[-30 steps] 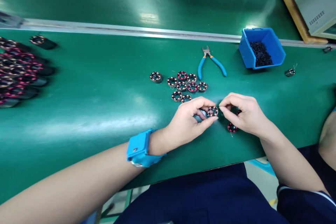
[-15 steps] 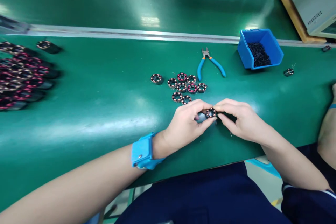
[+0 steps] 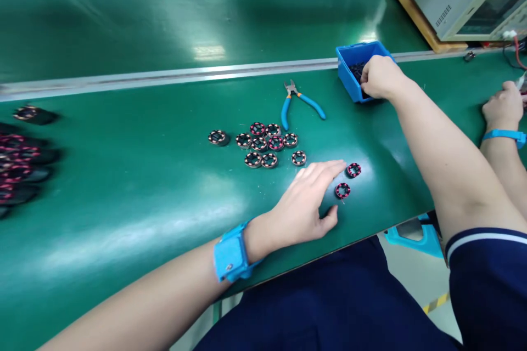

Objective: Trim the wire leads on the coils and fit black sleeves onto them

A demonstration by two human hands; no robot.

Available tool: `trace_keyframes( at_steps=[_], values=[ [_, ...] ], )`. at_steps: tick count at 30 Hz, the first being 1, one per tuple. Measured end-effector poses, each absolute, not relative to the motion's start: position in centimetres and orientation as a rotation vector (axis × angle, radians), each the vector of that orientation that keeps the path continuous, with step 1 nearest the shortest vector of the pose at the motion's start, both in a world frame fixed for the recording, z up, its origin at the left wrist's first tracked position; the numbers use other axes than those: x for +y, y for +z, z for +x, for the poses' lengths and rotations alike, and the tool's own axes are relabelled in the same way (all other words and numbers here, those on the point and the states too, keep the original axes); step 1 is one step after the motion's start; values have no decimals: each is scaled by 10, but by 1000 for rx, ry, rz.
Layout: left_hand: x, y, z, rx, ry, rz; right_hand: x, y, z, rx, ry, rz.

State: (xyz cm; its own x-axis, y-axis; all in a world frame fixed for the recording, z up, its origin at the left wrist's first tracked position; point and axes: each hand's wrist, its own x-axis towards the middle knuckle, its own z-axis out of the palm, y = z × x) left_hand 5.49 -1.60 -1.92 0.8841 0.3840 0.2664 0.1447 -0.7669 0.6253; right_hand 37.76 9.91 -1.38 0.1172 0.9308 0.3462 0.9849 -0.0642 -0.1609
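Note:
My left hand (image 3: 307, 203) lies over the green bench with fingers spread and thumb apart, holding nothing. Just beyond its fingertips are two small ring-shaped motor stators with pink windings, an upper stator (image 3: 353, 170) and a lower stator (image 3: 342, 191). A copper-wound stator (image 3: 298, 158) sits above the hand, a little apart from a cluster of several more stators (image 3: 259, 144). My right hand (image 3: 381, 78) reaches into a blue bin (image 3: 348, 74) of small black pieces (image 3: 357, 69). Its fingers are curled together and the tips are hidden, so anything between them does not show.
Blue-handled cutters (image 3: 302, 101) lie open behind the cluster. Many blurred stators (image 3: 24, 159) are massed at far left. A metal rail (image 3: 164, 77) runs along the back. At right are a boxy instrument (image 3: 473, 5) and another person's hand (image 3: 504, 107) with a blue wristband.
Both hands have let go of the copper-wound stator they held together. My right hand has moved up into the bin; my left has opened beside the pink stators. The view has turned right.

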Motion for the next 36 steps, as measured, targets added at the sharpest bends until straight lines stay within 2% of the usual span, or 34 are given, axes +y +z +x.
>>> trace_keyframes(
  at_steps=[3, 5, 11, 15, 18, 21, 23, 36],
  values=[
    [-14, -27, 60, 350, 531, 2355, 100, -7, 366, -1700, -102, -2314],
    [-13, -29, 60, 363, 566, 2318, 96, 0, 361, -1657, -69, -2307],
    [-17, -22, 63, 387, 472, 2362, 55, 25, 324, -1479, -156, -1838],
    [-21, -21, 70, 346, 442, 2369, -9, 33, 262, -1359, 29, -1476],
    [-21, -23, 66, 402, 461, 2399, -60, 23, 224, -1292, 308, -1356],
    [-16, -23, 54, 539, 479, 2424, -95, 4, 207, -1128, 672, -1392],
    [-12, -22, 46, 559, 473, 2430, -106, -8, 204, -988, 773, -1453],
    [-3, -24, 45, 636, 536, 2418, -97, -14, 204, -961, 935, -1626]
  ],
)
